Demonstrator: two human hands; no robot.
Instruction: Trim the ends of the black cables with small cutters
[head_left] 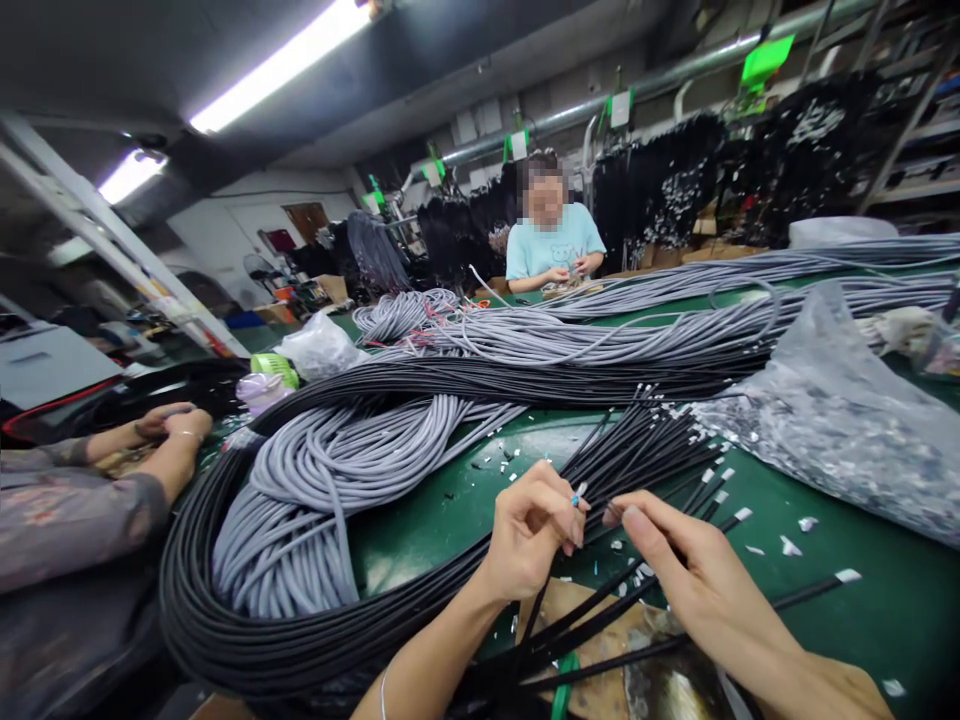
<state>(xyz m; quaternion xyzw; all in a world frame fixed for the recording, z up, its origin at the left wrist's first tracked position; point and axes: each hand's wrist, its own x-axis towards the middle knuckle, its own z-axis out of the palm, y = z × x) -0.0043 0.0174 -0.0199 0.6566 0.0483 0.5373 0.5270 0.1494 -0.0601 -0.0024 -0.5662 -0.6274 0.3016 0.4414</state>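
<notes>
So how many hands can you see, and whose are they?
Camera wearer's own hands: 2, left hand and right hand, both pinching at a black cable end
Co-worker at the left edge: 2, clasped hands
Person in the blue shirt: 2, hands close together
Total: 6

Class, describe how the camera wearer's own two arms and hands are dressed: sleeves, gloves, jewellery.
Both forearms are bare, with no sleeves in view. The left hand and right hand wear no gloves, and no rings show. A thin, pale bracelet circles the left forearm near the frame's bottom edge.
</notes>
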